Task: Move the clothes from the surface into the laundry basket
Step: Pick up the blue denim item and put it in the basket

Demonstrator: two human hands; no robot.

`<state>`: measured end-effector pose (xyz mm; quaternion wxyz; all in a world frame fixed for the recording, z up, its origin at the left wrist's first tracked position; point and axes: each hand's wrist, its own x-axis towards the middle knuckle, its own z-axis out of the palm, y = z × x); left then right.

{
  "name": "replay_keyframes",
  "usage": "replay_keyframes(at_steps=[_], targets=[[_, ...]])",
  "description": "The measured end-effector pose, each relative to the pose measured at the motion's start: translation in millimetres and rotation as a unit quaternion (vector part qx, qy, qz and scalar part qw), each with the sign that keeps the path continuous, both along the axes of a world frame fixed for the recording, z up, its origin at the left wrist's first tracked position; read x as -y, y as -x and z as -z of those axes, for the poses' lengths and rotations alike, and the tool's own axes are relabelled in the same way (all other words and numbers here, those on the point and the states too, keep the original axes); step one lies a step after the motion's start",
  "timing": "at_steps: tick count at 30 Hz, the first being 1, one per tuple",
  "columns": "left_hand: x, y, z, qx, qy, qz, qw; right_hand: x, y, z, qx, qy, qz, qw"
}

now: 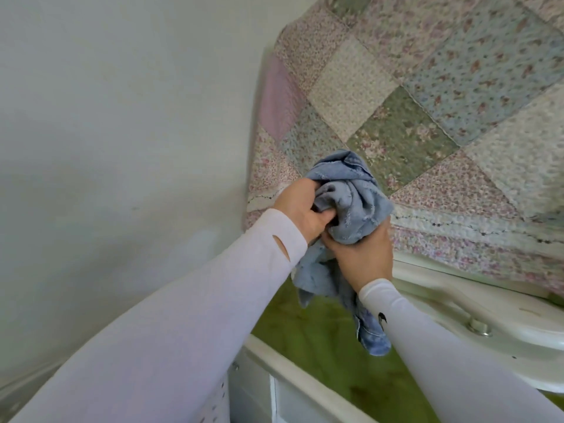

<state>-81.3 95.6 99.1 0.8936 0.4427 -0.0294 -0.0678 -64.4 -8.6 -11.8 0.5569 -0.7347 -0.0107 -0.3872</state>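
A bunched blue denim garment point(351, 203) is held up in front of me with both hands. My left hand point(300, 209) grips its upper left side, fingers dug into the folds. My right hand point(363, 257) clutches it from below, and a loose end hangs down past my right sleeve. The garment is in the air by the edge of a bed covered with a patchwork floral quilt point(427, 102). A white perforated wall at the bottom may be the laundry basket point(219, 401); I cannot tell for sure.
A white bed frame point(476, 319) with a metal bolt runs along the right. Green carpet point(320, 337) lies below the hands. A white furniture edge point(274, 358) crosses the bottom. A plain pale wall point(122, 117) fills the left.
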Motion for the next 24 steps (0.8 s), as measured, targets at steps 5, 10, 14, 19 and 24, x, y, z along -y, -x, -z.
replay_keyframes(at_steps=[5, 10, 14, 19, 24], targets=[[-41.6, 19.4, -7.7, 0.017, -0.126, -0.013, 0.992, -20.2, -3.7, -9.4, 0.014, -0.029, -0.061, 0.998], [-111.6, 27.1, 0.9, 0.061, -0.331, -0.099, 0.937, -64.7, -15.3, -5.4, -0.023, -0.053, -0.125, 0.99], [-184.4, 36.1, 9.7, 0.126, -0.396, -0.194, 0.889, -111.3, -12.5, -6.2, -0.032, -0.008, -0.168, 0.985], [-252.1, 60.0, 11.6, 0.205, -0.475, -0.243, 0.82, -176.5, -0.5, -6.3, -0.046, 0.152, -0.219, 0.963], [-309.3, 70.3, 46.3, 0.178, -0.698, -0.222, 0.657, -240.7, 12.7, 7.5, -0.028, 0.347, -0.247, 0.905]])
